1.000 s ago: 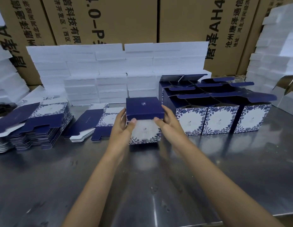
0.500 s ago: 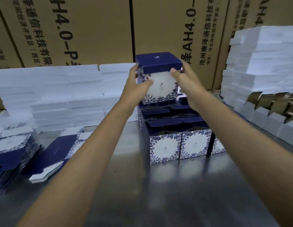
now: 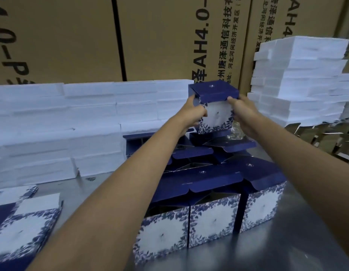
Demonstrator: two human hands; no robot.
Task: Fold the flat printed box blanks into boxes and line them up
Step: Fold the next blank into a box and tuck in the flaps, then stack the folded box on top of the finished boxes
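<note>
I hold a folded box (image 3: pixel 216 112), navy on top with a white and blue floral side, up over the back of the group of folded boxes (image 3: pixel 210 222). My left hand (image 3: pixel 193 112) grips its left side and my right hand (image 3: pixel 243 112) grips its right side. The boxes below stand in rows on the metal table (image 3: pixel 298 241) with their navy lids open. A stack of flat printed blanks (image 3: pixel 23 229) lies at the lower left.
White foam blocks (image 3: pixel 72 122) are stacked along the back, and another white foam pile (image 3: pixel 298 79) rises at the right. Large brown cartons (image 3: pixel 160 36) form the wall behind. Shiny silver inserts (image 3: pixel 326 139) lie at the right edge.
Both hands lifted the folded box off the table in front of me and carried it forward and to the right, over the back rows of boxes. The camera moved closer.
</note>
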